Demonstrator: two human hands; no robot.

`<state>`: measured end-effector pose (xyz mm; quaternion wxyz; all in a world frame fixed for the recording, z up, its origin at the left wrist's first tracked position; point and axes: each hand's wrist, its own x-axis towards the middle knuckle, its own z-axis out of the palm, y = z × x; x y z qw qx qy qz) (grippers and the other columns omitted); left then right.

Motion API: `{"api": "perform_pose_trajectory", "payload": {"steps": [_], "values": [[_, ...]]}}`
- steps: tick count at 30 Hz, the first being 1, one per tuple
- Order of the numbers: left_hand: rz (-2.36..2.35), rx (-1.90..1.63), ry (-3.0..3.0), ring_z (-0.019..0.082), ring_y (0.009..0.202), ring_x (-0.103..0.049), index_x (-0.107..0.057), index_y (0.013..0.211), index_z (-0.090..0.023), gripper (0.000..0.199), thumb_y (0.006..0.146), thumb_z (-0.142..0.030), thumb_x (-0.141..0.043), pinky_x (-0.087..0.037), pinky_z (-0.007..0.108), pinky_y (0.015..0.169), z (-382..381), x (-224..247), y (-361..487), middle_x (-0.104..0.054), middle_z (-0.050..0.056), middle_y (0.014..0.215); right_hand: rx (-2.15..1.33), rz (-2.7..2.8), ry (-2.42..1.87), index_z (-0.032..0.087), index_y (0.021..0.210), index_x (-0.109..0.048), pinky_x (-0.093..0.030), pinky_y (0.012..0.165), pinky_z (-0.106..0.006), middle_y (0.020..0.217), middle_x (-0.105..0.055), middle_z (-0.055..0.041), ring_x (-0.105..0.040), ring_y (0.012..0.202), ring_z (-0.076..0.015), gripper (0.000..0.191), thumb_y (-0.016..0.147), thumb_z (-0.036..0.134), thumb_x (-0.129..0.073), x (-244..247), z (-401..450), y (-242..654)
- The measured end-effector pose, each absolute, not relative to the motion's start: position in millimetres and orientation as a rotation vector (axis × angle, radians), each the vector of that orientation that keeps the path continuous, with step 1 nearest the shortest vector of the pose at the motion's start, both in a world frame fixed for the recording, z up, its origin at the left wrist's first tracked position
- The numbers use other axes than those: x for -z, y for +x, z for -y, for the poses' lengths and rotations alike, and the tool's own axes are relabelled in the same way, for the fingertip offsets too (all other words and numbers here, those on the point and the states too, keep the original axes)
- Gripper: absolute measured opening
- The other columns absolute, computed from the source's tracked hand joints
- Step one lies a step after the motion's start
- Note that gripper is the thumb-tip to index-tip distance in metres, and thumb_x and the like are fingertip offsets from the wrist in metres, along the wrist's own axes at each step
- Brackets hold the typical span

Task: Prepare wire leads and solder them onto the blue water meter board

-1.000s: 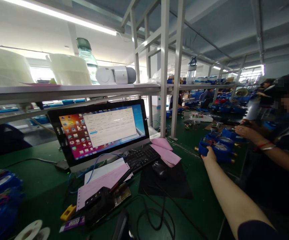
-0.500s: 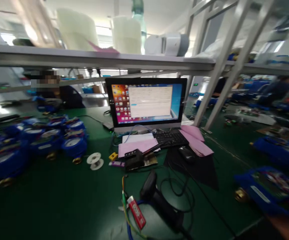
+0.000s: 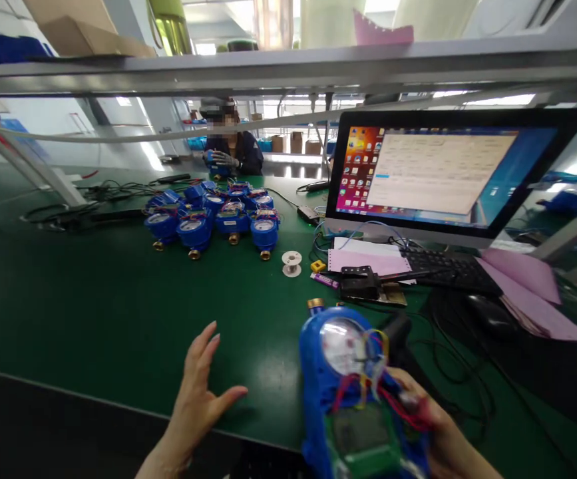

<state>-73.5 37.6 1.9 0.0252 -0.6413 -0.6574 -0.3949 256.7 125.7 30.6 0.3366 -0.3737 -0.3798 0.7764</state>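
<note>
My right hand (image 3: 430,422) grips a blue water meter (image 3: 315,359) from its right side, above the front of the bench. The meter has a round glass dial (image 3: 342,346), a brass threaded end (image 3: 315,305), a green circuit board (image 3: 368,436) with a small display, and loose red and yellow wires. My left hand (image 3: 201,382) is open to the left of the meter, thumb and fingers apart, touching nothing. Partly hidden behind the meter lies a black barcode scanner (image 3: 396,329).
Several similar blue meters (image 3: 231,216) stand at the back left. A white wire spool (image 3: 291,263), a soldering iron holder (image 3: 358,283), papers, keyboard (image 3: 450,269), mouse (image 3: 488,316) and monitor (image 3: 418,176) lie or stand to the right. A shelf (image 3: 268,70) crosses overhead; a person sits beyond.
The view has swung left. The blue meter in my right hand has come from the far right to the front middle of the bench, and my left hand has come into view.
</note>
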Motion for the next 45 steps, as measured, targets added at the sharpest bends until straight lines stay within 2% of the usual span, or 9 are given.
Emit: {"api": "perform_pose_trajectory", "payload": {"steps": [5, 10, 15, 20, 26, 29, 33, 39, 45], "values": [[1.693, 1.148, -2.202, 0.038, 0.131, -0.033, -0.007, 0.143, -0.018, 0.113, 0.058, -0.065, -0.064, -0.030, 0.060, 0.103, -49, -23, -65, -0.034, 0.025, 0.140, -2.224, 1.320, -0.811, 0.013, 0.079, -0.065, -0.046, 0.071, -0.032, 0.080, -0.066, -0.0082, -0.059, 0.073, -0.0188, 0.049, 0.063, 0.059, -0.059, -25, -153, 163], [1.781, 1.026, -2.259, 0.038, 0.123, -0.044, -0.012, 0.141, -0.014, 0.123, 0.047, -0.073, -0.065, -0.027, 0.063, 0.103, -59, -22, -68, -0.051, 0.022, 0.127, -2.116, 1.625, -0.909, 0.012, 0.072, -0.063, -0.047, 0.069, -0.033, 0.069, -0.064, -0.0083, -0.059, 0.065, -0.0181, 0.056, 0.065, 0.065, -0.047, -21, -188, 120], [1.837, 0.953, -1.900, 0.037, 0.115, -0.051, -0.017, 0.140, -0.010, 0.114, 0.055, -0.071, -0.062, -0.024, 0.061, 0.102, -61, -12, -30, -0.055, 0.023, 0.121, -1.478, 2.019, -1.279, 0.014, 0.082, -0.066, -0.043, 0.078, -0.032, 0.085, -0.065, -0.0074, -0.058, 0.082, -0.0197, 0.043, 0.077, 0.053, -0.047, -46, -210, 137], [1.954, 0.843, -1.669, 0.039, 0.116, -0.048, -0.019, 0.139, -0.007, 0.108, 0.062, -0.072, -0.055, -0.024, 0.061, 0.100, -64, -7, -1, -0.053, 0.025, 0.123, -0.564, 2.153, -1.772, 0.008, 0.084, -0.065, -0.036, 0.082, -0.040, 0.097, -0.057, -0.0197, -0.051, 0.099, -0.0306, 0.033, 0.085, 0.034, -0.044, -54, -208, 176], [2.027, 0.893, -1.711, 0.040, 0.118, -0.046, -0.017, 0.140, -0.013, 0.103, 0.064, -0.072, -0.053, -0.023, 0.066, 0.098, -59, -10, -6, -0.051, 0.024, 0.126, -0.205, 2.361, -1.772, 0.014, 0.074, -0.067, -0.038, 0.077, -0.035, 0.086, -0.060, -0.0117, -0.053, 0.092, -0.0246, 0.018, 0.080, 0.023, -0.052, -38, -190, 185], [2.006, 1.024, -1.680, 0.038, 0.117, -0.046, -0.024, 0.138, -0.011, 0.095, 0.067, -0.067, -0.055, -0.023, 0.065, 0.099, -49, -19, -6, -0.051, 0.024, 0.123, -0.071, 2.297, -1.564, 0.015, 0.080, -0.065, -0.039, 0.075, -0.032, 0.083, -0.061, -0.0074, -0.054, 0.084, -0.0201, 0.018, 0.084, 0.023, -0.049, -48, -170, 188], [1.727, 1.192, -1.704, 0.026, 0.110, -0.052, -0.039, 0.129, -0.013, 0.068, 0.072, -0.038, -0.068, -0.018, 0.055, 0.107, -37, -43, 10, -0.060, 0.015, 0.107, 0.105, 2.153, -1.023, 0.014, 0.084, -0.062, -0.041, 0.070, -0.028, 0.076, -0.062, -0.0039, -0.055, 0.071, -0.0147, 0.012, 0.085, 0.019, -0.051, -75, -121, 193], [1.510, 1.298, -1.884, 0.013, 0.081, -0.060, -0.064, 0.094, -0.016, 0.020, 0.075, -0.008, -0.065, -0.029, 0.043, 0.101, -34, -67, 34, -0.067, 0.001, 0.078, -0.054, 2.203, -0.632, 0.010, 0.084, -0.061, -0.045, 0.061, -0.026, 0.068, -0.060, -0.0048, -0.056, 0.063, -0.0134, 0.009, 0.081, 0.008, -0.052, -85, -61, 185], [1.493, 1.338, -1.904, 0.013, 0.081, -0.061, -0.067, 0.082, -0.016, 0.017, 0.081, -0.004, -0.055, -0.038, 0.038, 0.087, -32, -65, 28, -0.067, 0.003, 0.081, 0.002, 2.152, -0.511, 0.008, 0.085, -0.062, -0.052, 0.056, -0.027, 0.067, -0.064, -0.0064, -0.059, 0.057, -0.0142, 0.014, 0.079, 0.010, -0.050, -68, -44, 174]]}}
